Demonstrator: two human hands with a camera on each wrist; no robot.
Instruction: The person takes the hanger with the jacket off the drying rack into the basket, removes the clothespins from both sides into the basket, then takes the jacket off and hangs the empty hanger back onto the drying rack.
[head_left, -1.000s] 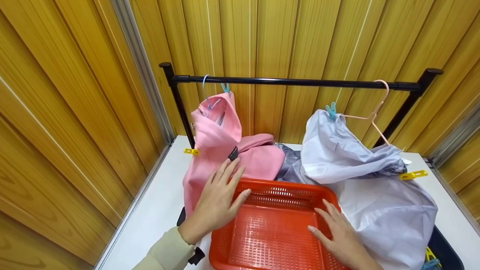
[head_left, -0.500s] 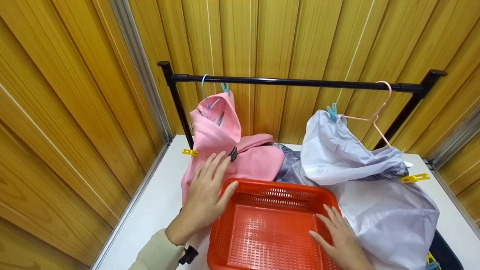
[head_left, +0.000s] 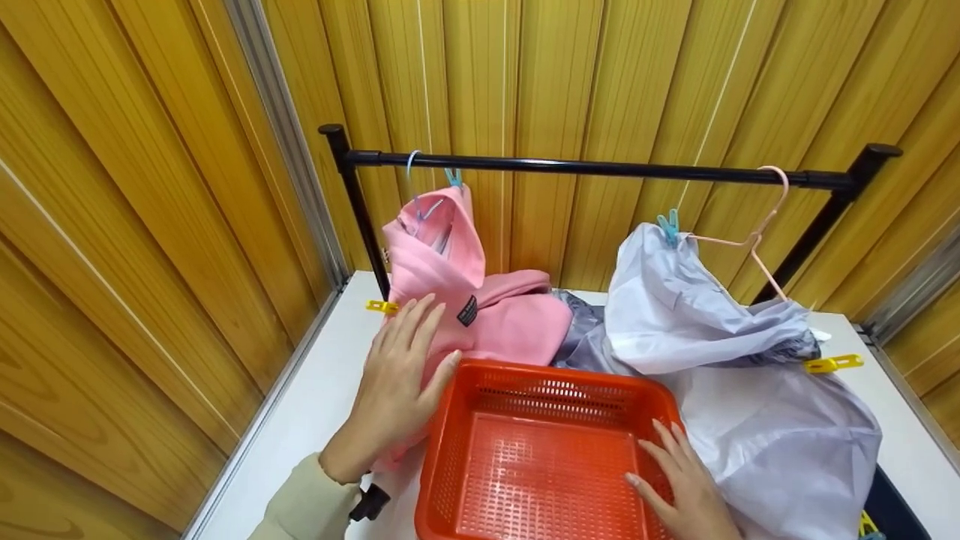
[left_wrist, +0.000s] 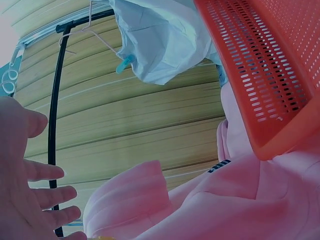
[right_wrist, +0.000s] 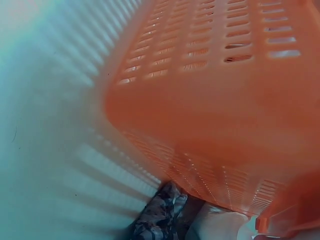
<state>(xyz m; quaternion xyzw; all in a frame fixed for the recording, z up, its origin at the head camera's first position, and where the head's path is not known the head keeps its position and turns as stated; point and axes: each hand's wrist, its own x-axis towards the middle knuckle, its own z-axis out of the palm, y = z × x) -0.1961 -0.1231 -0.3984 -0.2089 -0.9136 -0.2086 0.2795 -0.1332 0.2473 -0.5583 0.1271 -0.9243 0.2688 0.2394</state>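
Observation:
A red perforated plastic basket point(head_left: 555, 465) stands on the white table in the head view. My left hand point(head_left: 394, 375) is left of its rim, over the pink hoodie point(head_left: 517, 322), with fingers spread and nothing held. In the left wrist view the left hand's fingers point(left_wrist: 47, 171) are extended, apart from the basket wall point(left_wrist: 255, 65). My right hand point(head_left: 686, 484) lies over the basket's right side with relaxed fingers; whether it touches the rim cannot be told. The right wrist view shows the basket's slotted wall point(right_wrist: 200, 110) but not the hand.
Behind is a black rack point(head_left: 570, 166). The pink hoodie hangs left on a blue hanger point(head_left: 410, 172); a pale lavender garment point(head_left: 772, 435) hangs right on a pink hanger point(head_left: 769, 214). Yellow point(head_left: 834, 364) and blue clothespins point(head_left: 669, 225) grip them. A dark tray point(head_left: 896, 506) sits at right.
My left hand has moved left, from over the basket's left rim to beside it. The right hand has shifted slightly right and down. The garments hang the same.

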